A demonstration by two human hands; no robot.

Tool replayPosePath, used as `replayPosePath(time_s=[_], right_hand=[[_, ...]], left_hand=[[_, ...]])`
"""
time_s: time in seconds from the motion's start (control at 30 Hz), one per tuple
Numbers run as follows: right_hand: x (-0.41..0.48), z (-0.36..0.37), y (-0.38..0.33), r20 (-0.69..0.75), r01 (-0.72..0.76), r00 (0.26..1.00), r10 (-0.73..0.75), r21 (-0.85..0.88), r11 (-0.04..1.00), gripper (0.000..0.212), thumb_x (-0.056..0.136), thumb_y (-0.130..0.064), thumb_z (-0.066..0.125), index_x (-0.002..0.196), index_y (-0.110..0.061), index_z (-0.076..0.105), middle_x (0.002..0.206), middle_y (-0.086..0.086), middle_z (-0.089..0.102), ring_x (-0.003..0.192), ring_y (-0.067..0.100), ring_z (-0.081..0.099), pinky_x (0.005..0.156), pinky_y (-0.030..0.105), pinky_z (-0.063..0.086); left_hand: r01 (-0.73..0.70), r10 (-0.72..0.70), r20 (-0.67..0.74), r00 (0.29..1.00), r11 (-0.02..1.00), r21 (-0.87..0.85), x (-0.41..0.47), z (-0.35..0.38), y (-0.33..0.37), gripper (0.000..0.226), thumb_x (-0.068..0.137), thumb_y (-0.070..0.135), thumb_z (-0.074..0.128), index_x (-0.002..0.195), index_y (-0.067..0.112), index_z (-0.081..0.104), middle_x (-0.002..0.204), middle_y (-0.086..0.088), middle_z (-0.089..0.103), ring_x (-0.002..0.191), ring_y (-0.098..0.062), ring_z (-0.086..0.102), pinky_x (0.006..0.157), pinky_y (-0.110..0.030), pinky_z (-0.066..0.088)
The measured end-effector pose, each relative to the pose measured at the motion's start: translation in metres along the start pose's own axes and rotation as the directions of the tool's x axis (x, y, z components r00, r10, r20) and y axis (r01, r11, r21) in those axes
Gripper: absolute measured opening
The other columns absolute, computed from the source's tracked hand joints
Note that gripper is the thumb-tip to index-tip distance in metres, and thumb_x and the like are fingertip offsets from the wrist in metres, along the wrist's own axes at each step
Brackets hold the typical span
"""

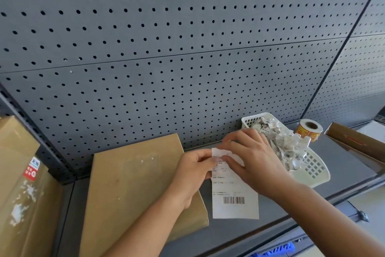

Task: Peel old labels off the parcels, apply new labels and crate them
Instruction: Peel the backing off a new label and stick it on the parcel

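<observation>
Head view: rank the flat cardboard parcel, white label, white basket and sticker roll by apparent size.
1. flat cardboard parcel
2. white basket, partly hidden behind the right hand, so only narrowly ahead
3. white label
4. sticker roll, farthest back, clearly smallest

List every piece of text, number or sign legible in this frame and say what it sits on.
Nothing can be quoted with confidence.
On the white label, pinched by the left hand and right hand: a barcode and print lines, too small to read.
On the red and blue sticker on the left cardboard box: blurred characters.
On the printed roll: red and yellow print, unreadable.
On the paper scraps in the white basket: barcode fragments only.
</observation>
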State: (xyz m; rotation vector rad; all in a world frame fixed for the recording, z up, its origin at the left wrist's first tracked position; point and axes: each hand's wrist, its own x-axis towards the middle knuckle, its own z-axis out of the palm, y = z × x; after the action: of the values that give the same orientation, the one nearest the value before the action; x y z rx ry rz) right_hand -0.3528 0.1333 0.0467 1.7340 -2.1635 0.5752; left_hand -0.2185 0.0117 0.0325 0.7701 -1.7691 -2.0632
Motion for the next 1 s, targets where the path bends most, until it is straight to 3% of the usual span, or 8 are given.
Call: replayPosePath(time_s=[0.13,0.2,0.33,0.5,0.67,0.83,1.0], right_hand=[[0.006,0.007,0.001,0.033,-0.034,0.999,0.032,0.066,0.997,0.025,0.091,-0.035,0.059,0.115,-0.030,0.067,0.106,-0.014,0.056,0.101,0.016,0.049,0.087,0.037,0.047],[0.007,0.009,0.002,0.038,-0.047,0.998,0.043,0.116,0.992,0.023,0.090,-0.031,0.063,0.113,-0.029,0.068,0.104,-0.014,0.056,0.097,0.013,0.048,0.085,0.036,0.048],[0.010,0.011,0.000,0.041,-0.081,0.996,0.075,0.165,0.983,0.023,0.088,-0.026,0.071,0.110,-0.029,0.068,0.102,-0.016,0.056,0.095,0.009,0.047,0.083,0.031,0.046],[0.009,0.010,-0.001,0.041,-0.080,0.996,0.074,0.187,0.979,0.025,0.087,-0.023,0.073,0.110,-0.028,0.069,0.100,-0.017,0.055,0.092,0.007,0.043,0.083,0.026,0.040],[0.008,0.010,-0.002,0.022,-0.068,0.998,0.065,0.206,0.976,0.024,0.087,-0.015,0.073,0.108,-0.027,0.070,0.098,-0.015,0.055,0.092,0.011,0.046,0.082,0.027,0.042],[0.005,0.009,-0.002,-0.012,-0.031,0.999,0.034,0.211,0.977,0.024,0.088,-0.013,0.071,0.107,-0.026,0.070,0.098,-0.013,0.055,0.090,0.016,0.050,0.080,0.035,0.048],[0.004,0.007,-0.003,-0.040,0.008,0.999,0.001,0.216,0.976,0.023,0.090,-0.017,0.064,0.108,-0.030,0.069,0.097,-0.011,0.054,0.090,0.018,0.051,0.076,0.038,0.049]], left_hand=[[-0.028,0.026,0.030,0.999,0.999,0.044,-0.001,-0.003,0.000,0.020,0.101,0.016,0.060,0.109,0.018,0.078,0.104,-0.001,0.078,0.104,-0.023,0.070,0.098,-0.043,0.052],[0.006,-0.005,0.031,0.999,1.000,-0.023,0.000,-0.006,-0.001,0.021,0.100,0.015,0.059,0.106,0.014,0.079,0.103,-0.006,0.077,0.101,-0.025,0.069,0.098,-0.043,0.051],[0.090,-0.089,0.017,0.996,0.974,-0.210,0.004,-0.011,-0.002,0.025,0.101,0.017,0.058,0.101,0.001,0.077,0.091,-0.013,0.071,0.084,-0.020,0.063,0.082,-0.033,0.054],[0.184,-0.194,-0.006,0.981,0.937,-0.296,0.011,-0.011,-0.004,0.032,0.099,0.027,0.063,0.107,-0.002,0.074,0.089,-0.013,0.071,0.078,-0.019,0.064,0.072,-0.029,0.055],[0.273,-0.285,0.043,0.958,0.851,-0.448,0.016,-0.011,-0.003,0.028,0.094,0.018,0.068,0.110,-0.004,0.071,0.083,-0.010,0.067,0.068,-0.014,0.059,0.062,-0.023,0.054],[0.374,-0.371,0.103,0.923,0.801,-0.467,0.020,-0.012,-0.002,0.011,0.092,0.014,0.068,0.088,0.004,0.070,0.070,-0.004,0.059,0.059,-0.010,0.049,0.055,-0.020,0.045],[0.422,-0.417,0.117,0.902,0.788,-0.447,0.019,-0.011,0.002,0.023,0.090,0.012,0.066,0.067,0.011,0.065,0.060,0.002,0.040,0.050,-0.008,0.032,0.048,-0.019,0.028]])
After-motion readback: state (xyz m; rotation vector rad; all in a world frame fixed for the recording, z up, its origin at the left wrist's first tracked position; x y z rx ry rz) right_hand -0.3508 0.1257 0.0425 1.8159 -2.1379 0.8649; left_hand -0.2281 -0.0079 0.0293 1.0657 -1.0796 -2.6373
